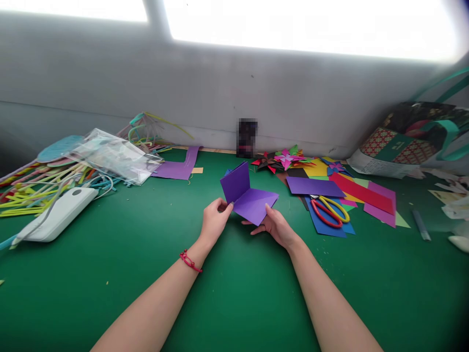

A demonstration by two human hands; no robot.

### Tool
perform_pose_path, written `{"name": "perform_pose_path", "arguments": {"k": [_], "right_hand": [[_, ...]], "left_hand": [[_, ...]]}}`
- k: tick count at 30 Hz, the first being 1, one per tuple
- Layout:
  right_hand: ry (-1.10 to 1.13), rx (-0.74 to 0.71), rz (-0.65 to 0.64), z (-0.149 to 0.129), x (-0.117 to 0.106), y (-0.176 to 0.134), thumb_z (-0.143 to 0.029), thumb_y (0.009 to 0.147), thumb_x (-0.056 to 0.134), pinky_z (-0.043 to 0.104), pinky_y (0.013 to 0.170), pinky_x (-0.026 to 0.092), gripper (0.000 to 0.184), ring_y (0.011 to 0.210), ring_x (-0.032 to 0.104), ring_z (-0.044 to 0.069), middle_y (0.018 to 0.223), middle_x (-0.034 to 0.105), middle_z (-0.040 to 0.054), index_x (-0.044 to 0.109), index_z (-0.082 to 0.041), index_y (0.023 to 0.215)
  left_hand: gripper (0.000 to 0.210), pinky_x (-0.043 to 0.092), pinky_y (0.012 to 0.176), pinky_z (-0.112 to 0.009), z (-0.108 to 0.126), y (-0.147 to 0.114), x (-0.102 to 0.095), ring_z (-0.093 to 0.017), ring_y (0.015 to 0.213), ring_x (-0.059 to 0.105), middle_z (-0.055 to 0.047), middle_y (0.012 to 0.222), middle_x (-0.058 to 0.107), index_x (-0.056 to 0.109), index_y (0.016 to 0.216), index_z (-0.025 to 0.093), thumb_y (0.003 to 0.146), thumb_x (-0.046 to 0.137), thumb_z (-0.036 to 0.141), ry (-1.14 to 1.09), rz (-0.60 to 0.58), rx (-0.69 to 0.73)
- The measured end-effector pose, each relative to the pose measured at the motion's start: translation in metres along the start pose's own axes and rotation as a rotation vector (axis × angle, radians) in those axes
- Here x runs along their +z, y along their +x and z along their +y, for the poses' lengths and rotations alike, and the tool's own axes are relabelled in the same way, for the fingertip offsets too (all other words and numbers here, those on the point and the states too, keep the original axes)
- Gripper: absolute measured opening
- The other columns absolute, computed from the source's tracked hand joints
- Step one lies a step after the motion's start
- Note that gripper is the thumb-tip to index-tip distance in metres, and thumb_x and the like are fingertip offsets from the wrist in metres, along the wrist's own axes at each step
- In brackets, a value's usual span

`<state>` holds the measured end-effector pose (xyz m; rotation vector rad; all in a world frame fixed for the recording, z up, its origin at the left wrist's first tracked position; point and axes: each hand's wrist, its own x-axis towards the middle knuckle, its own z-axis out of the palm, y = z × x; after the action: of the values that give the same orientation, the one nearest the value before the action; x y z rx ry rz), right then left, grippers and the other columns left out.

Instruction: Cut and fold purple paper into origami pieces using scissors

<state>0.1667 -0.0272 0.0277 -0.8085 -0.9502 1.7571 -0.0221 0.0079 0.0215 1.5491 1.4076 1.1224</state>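
Note:
Between my hands a sheet of purple paper [255, 201] is held a little above the green table. A crease divides it; the left part stands up and the right part lies nearly flat. My left hand [215, 217] pinches its near edge by the crease, with a red bracelet [190, 261] at the wrist. My right hand [276, 226] grips the right corner, thumb on top and fingers beneath. To the right lie scissors [331, 215] with red and yellow handles, on blue paper [322, 222]. A purple strip [315, 187] rests behind them.
Folded paper stars [282, 159] sit by the wall. Red paper [362, 193] and other coloured sheets spread to the right, near a patterned bag [399, 142]. On the left are pipe cleaners [29, 200], a clear plastic bag [117, 154] and a white power strip [58, 215]. Cut purple paper [176, 168] lies behind.

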Motion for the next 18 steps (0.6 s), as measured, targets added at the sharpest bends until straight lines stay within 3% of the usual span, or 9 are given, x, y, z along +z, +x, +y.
{"name": "perform_pose_path", "arguments": {"k": [4, 7, 10, 14, 18], "right_hand": [[0.027, -0.029, 0.046, 0.0038, -0.0004, 0.0027, -0.027, 0.08, 0.05, 0.036, 0.055, 0.053, 0.027, 0.075, 0.065, 0.026, 0.092, 0.065, 0.0129, 0.052, -0.013, 0.103], [0.005, -0.024, 0.096, 0.0055, 0.0002, 0.0038, -0.025, 0.078, 0.053, 0.033, 0.049, 0.053, 0.023, 0.063, 0.066, 0.023, 0.08, 0.066, 0.0099, 0.054, -0.013, 0.097], [-0.018, -0.023, 0.118, 0.0066, 0.0017, 0.0035, -0.026, 0.076, 0.056, 0.031, 0.045, 0.051, 0.018, 0.05, 0.063, 0.02, 0.062, 0.064, 0.006, 0.056, -0.011, 0.086], [-0.021, -0.047, 0.115, 0.0074, 0.0028, 0.0034, -0.028, 0.076, 0.057, 0.032, 0.045, 0.052, 0.02, 0.049, 0.06, 0.018, 0.061, 0.063, 0.0053, 0.056, -0.012, 0.088], [-0.078, -0.145, 0.24, 0.0094, 0.0006, 0.0072, -0.031, 0.075, 0.06, 0.028, 0.041, 0.051, 0.025, 0.046, 0.056, 0.013, 0.068, 0.063, 0.0031, 0.056, -0.015, 0.094]], "left_hand": [[0.025, 0.037, 0.053, -0.024, 0.0029, -0.0021, 0.0001, -0.014, 0.055, 0.053, 0.001, 0.057, 0.055, 0.057, 0.07, 0.018, 0.074, 0.052, 0.042, 0.009, -0.052, -0.032], [0.031, 0.038, 0.053, -0.024, 0.006, -0.0049, -0.0006, -0.014, 0.053, 0.053, 0.001, 0.053, 0.055, 0.058, 0.069, 0.017, 0.078, 0.048, 0.044, -0.019, -0.08, -0.048], [0.031, 0.042, 0.053, -0.025, 0.0075, -0.0046, 0.0004, -0.016, 0.059, 0.055, -0.002, 0.065, 0.061, 0.061, 0.075, 0.016, 0.076, 0.051, 0.045, -0.09, -0.059, -0.086], [0.033, 0.049, 0.058, -0.029, 0.0086, 0.0001, 0.0032, -0.02, 0.071, 0.06, -0.009, 0.087, 0.064, 0.06, 0.088, 0.012, 0.073, 0.056, 0.042, -0.4, -0.092, -0.261], [0.028, 0.054, 0.064, -0.035, 0.0089, 0.0034, 0.0013, -0.021, 0.071, 0.063, -0.01, 0.083, 0.066, 0.056, 0.091, 0.01, 0.075, 0.057, 0.032, -0.716, -0.138, -0.428]]}}
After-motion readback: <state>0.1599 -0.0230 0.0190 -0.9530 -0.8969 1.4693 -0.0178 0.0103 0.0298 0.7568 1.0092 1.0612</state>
